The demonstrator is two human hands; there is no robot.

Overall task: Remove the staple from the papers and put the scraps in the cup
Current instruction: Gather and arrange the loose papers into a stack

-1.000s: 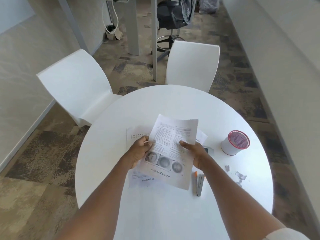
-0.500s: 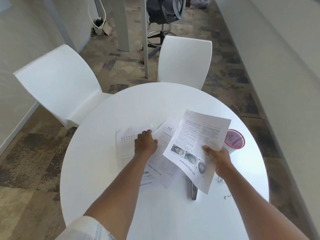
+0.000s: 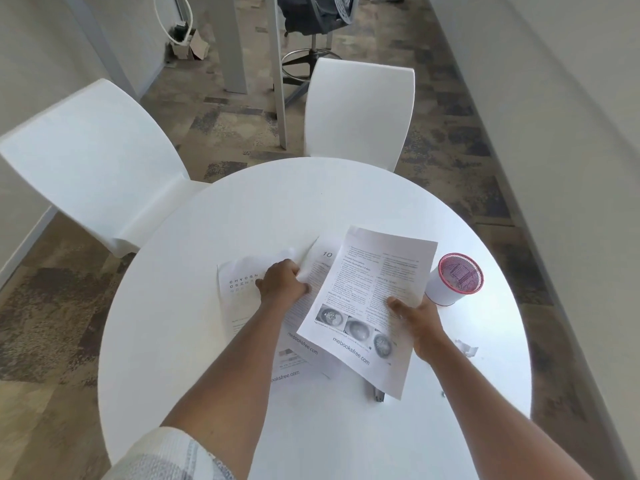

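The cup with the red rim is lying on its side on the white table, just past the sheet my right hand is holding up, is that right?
Not quite. The head view shows the cup standing upright on the white table, its open mouth facing up, not lying on its side. The rest holds: it sits just past the sheet that the right hand is holding up.

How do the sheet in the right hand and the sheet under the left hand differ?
The right hand pinches its sheet by the edge, lifted clear of the table; the left hand grips the page-10 sheet, which lies on the pile. The lifted sheet shows fully, eye photos included; the page-10 sheet is mostly covered. Both are white printed pages with a mebooksfree.com footer.
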